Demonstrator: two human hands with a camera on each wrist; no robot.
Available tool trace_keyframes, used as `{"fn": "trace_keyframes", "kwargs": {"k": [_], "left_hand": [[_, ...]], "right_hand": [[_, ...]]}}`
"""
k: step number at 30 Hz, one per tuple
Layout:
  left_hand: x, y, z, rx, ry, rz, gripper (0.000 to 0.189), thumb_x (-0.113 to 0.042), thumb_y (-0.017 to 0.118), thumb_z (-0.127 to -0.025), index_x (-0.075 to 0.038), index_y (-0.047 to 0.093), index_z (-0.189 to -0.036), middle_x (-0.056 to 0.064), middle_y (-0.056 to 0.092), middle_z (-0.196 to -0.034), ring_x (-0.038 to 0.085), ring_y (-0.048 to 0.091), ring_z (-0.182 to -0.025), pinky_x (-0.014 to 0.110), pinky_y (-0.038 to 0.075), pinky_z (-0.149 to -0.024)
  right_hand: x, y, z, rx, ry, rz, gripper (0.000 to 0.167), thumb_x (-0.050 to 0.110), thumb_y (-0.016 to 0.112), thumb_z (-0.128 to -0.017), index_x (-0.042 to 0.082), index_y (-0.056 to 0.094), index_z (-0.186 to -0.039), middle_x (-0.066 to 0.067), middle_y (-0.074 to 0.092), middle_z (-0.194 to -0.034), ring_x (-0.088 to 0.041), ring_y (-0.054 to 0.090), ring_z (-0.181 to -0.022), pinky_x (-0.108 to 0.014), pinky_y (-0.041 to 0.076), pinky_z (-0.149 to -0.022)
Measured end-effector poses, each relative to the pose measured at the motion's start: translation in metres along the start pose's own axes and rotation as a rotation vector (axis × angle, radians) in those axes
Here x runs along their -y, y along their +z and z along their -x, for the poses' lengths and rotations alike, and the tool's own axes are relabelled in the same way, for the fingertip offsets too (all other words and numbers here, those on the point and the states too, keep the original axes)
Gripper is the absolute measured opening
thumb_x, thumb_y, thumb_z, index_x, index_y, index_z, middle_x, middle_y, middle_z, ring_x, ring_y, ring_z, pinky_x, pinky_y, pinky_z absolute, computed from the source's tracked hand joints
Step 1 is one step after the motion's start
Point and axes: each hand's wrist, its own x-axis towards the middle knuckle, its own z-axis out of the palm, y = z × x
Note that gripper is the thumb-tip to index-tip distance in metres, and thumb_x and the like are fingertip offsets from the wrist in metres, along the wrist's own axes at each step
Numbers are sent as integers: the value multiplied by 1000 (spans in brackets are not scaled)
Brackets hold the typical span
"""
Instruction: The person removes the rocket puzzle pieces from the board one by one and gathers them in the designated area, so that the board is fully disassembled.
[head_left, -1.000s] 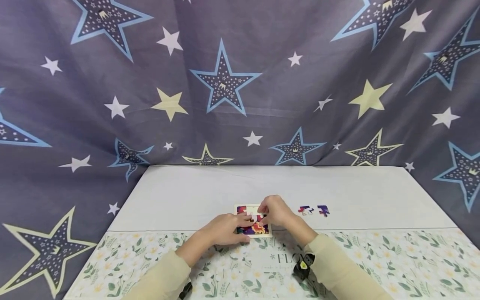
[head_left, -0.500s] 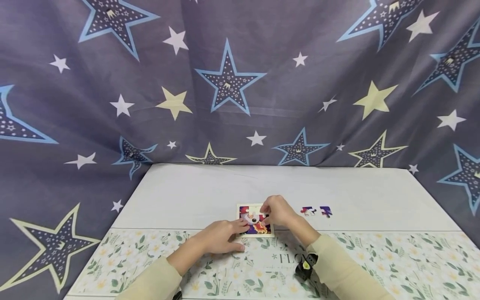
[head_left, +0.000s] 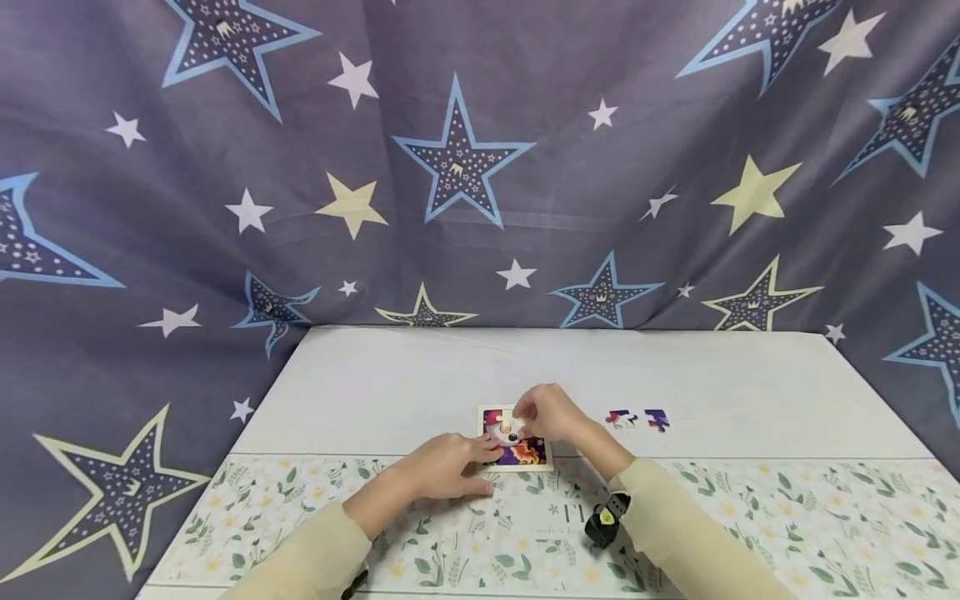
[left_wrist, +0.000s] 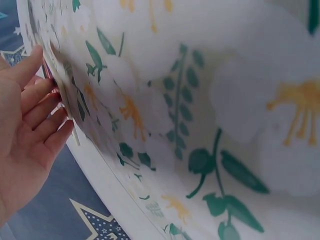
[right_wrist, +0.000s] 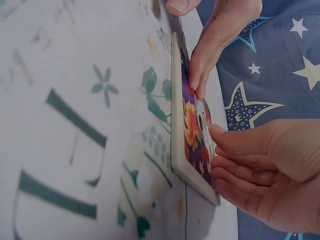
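A small jigsaw puzzle (head_left: pixel 527 454) in a pale tray lies at the middle of the table, its picture white, red, orange and purple. Bare cream backing shows along the upper part. My left hand (head_left: pixel 448 467) rests its extended fingers on the left side of the picture; in the left wrist view the same hand (left_wrist: pixel 27 120) has its thumb raised apart. At the upper right of the tray, my right hand (head_left: pixel 553 412) pinches a puzzle piece, mostly hidden by the fingers. The right wrist view shows its thumb (right_wrist: pixel 237 139) over the picture and fingertips by the tray edge.
Two loose puzzle pieces, one purple, red and white (head_left: pixel 622 418) and one mostly purple (head_left: pixel 657 419), lie right of the tray. The table has a white back half and a flowered front cloth (head_left: pixel 300 525). A starry curtain (head_left: pixel 420 258) hangs behind.
The left hand has drawn back slightly to the left, uncovering more of the picture's white face. My right hand stays at the tray's upper right with a small shift of its fingers.
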Motion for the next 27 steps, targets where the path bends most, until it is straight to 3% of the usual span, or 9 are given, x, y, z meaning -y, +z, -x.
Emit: {"fn": "trace_keyframes", "kwargs": {"k": [8,13,20,27], "left_hand": [[1,-1,-1,11,18,19,51,-37,66,-90,-8,59,-131,8,53,-141,21,53,-131,38,48,-105],[2,0,-1,20,16,25,52,-38,65,-90,-8,58,-132,6,52,-142,20,52,-132,38,48,-105],[2,1,-2,13,13,29,51,-38,66,-90,-10,59,-131,5,55,-138,17,53,-130,34,49,-104],[2,-1,-2,-12,22,21,49,-37,67,-89,-9,61,-129,6,58,-135,18,55,-128,35,49,-104]], "right_hand": [[-1,9,-10,-1,-17,-22,25,8,83,-71,3,74,-94,-6,72,-85,-14,64,-77,-25,56,-72],[2,15,-13,-39,-50,21,27,13,84,-71,3,73,-94,-5,70,-80,-12,59,-72,-24,52,-67],[12,20,-15,-49,-51,33,20,11,81,-75,3,72,-91,-5,64,-73,-10,51,-64,-22,44,-59],[17,21,-19,-55,-43,74,18,11,82,-75,3,72,-89,-4,63,-72,-11,49,-64,-22,43,-59]]}}
